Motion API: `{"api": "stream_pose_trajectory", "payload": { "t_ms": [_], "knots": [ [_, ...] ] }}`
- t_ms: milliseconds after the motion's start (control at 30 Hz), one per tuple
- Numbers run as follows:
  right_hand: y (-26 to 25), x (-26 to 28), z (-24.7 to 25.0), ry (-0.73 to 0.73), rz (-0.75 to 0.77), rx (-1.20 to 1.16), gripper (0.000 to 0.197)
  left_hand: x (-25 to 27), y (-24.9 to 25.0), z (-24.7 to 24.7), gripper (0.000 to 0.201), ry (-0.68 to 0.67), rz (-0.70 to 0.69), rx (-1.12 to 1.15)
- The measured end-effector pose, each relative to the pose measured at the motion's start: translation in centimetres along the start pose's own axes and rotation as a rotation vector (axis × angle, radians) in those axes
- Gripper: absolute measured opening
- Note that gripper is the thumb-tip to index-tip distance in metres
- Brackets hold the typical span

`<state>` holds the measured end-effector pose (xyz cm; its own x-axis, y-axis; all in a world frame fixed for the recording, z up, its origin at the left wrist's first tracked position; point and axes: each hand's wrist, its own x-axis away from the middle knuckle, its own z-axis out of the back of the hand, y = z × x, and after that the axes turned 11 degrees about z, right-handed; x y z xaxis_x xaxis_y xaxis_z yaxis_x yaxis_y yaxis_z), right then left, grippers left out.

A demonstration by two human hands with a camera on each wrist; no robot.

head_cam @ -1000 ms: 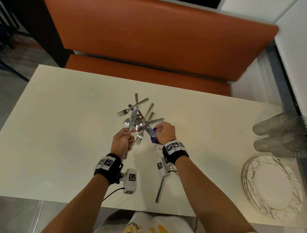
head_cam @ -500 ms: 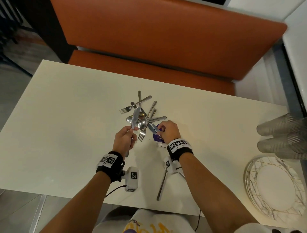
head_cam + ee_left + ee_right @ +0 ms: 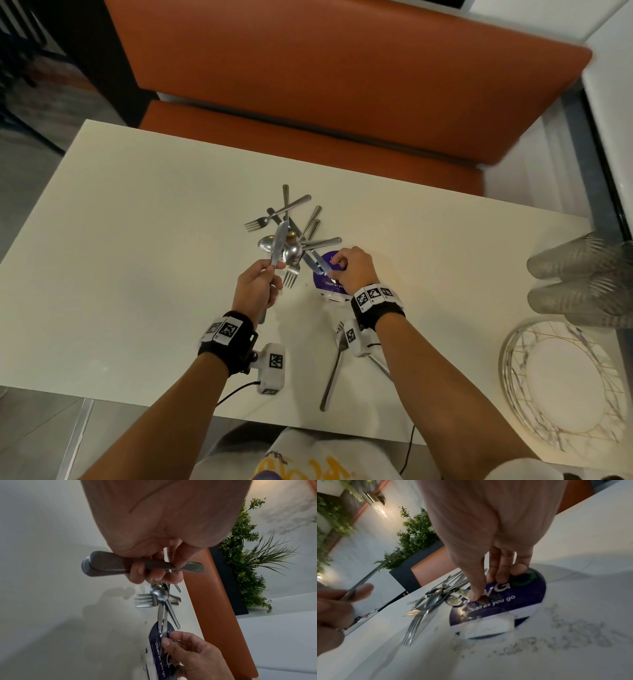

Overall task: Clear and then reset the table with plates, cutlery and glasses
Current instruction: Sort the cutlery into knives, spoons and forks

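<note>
A pile of forks, spoons and knives [image 3: 296, 228] lies mid-table. My left hand [image 3: 270, 274] grips a table knife [image 3: 278, 241] by the handle and holds it raised, blade pointing away over the pile. In the left wrist view the handle [image 3: 106, 566] looks doubled, perhaps two knives. My right hand [image 3: 334, 270] pinches the blade tip of another knife [image 3: 313, 262], which lies across a round purple "clean as you go" sign [image 3: 518, 599]. Thumb and forefinger of the right hand [image 3: 481, 595] meet on that tip.
One fork [image 3: 332, 373] lies alone near the table's front edge, under my right wrist. Stacked marbled plates [image 3: 561, 377] and ribbed glasses [image 3: 582, 281] sit at the right end. An orange bench [image 3: 342, 85] runs behind the table. Crumbs [image 3: 565, 635] dot the surface.
The hands have hardly moved. The left hand keeps the knife raised and the right hand stays on the knife tip over the purple sign, which shows more now.
</note>
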<state>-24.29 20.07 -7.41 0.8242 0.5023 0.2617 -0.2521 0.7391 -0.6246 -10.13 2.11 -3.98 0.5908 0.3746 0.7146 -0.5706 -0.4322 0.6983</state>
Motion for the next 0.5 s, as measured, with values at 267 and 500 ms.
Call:
{"api": "stream_pose_trajectory", "payload": {
  "t_ms": [267, 500],
  "knots": [
    [-1.0, 0.3, -1.6, -0.034, 0.000, 0.205, 0.029, -0.1, 0.1, -0.4, 0.027, 0.003, -0.002, -0.012],
    [-1.6, 0.0, -2.2, -0.086, -0.104, 0.243, 0.042, 0.0, 0.2, -0.6, 0.027, 0.010, -0.001, 0.003]
  ]
}}
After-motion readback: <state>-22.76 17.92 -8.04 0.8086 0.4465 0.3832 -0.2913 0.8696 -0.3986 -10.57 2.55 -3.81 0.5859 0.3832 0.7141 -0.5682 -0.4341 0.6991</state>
